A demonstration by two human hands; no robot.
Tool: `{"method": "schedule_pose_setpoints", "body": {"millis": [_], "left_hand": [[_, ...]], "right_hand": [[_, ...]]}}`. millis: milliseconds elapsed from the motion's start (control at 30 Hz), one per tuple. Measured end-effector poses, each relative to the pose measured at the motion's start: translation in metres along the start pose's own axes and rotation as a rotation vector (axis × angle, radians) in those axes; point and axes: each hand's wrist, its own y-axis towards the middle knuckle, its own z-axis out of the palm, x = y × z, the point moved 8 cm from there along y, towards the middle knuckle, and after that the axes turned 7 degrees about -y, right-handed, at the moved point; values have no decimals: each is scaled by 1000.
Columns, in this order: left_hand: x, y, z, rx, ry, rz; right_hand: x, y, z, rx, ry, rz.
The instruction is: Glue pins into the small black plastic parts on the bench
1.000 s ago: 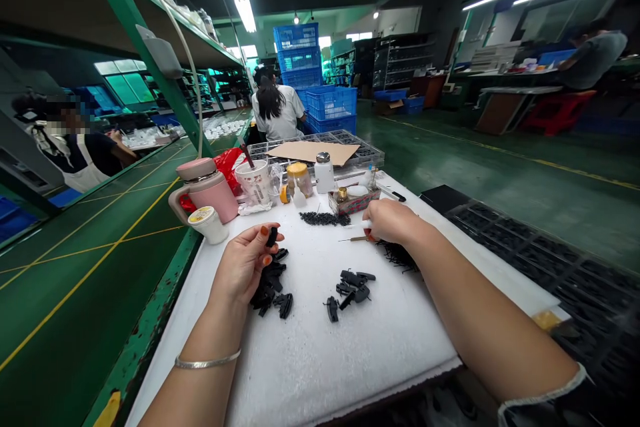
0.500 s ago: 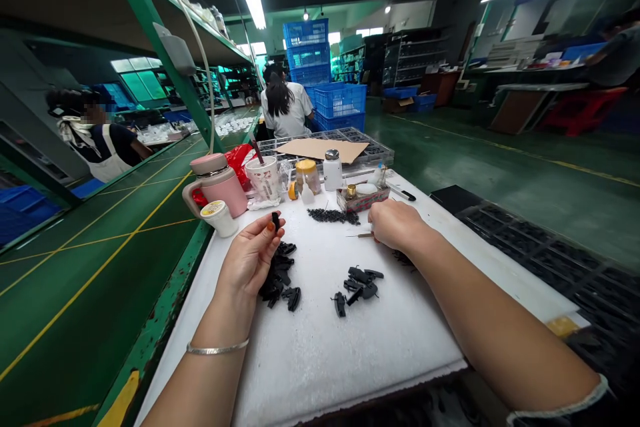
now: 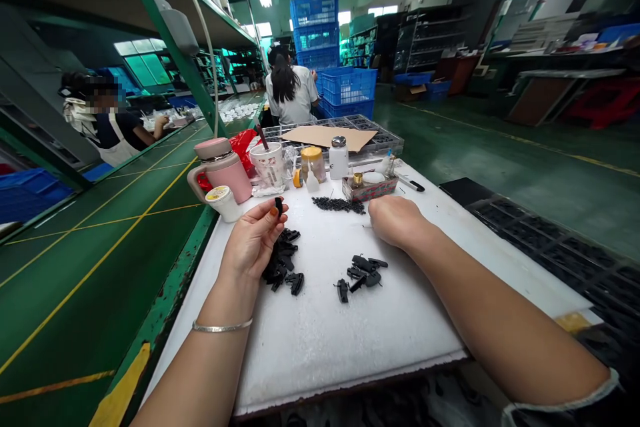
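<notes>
While the left hand (image 3: pixel 253 243) pinches a black part (image 3: pixel 278 205) at its fingertips, the right hand (image 3: pixel 395 220) lies curled on the pad (image 3: pixel 325 340), its grip hidden.

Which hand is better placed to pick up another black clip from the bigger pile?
Left. The left hand sits right beside the bigger pile, though it pinches a small black part. The right hand rests farther away.
</notes>
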Motion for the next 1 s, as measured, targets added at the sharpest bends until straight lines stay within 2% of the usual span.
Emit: {"method": "schedule_pose_setpoints", "body": {"millis": [133,300,567,767,867,1000], "left_hand": [[1,0,2,31,20,-4],[2,0,4,45,47,-20],[3,0,4,48,59,-20],[5,-2,7,69,49,-40],[10,-7,15,122,68,-88],[22,-17,27,197,103,-196]], "right_hand": [[-19,3,0,-16,55,-36],[-35,11,8,54,169,-94],[-24,9,3,-4,94,16],[-21,11,3,-18,108,-65],[-15,9,-6,-61,298,-172],[4,-9,-31,-178,836,-340]]}}
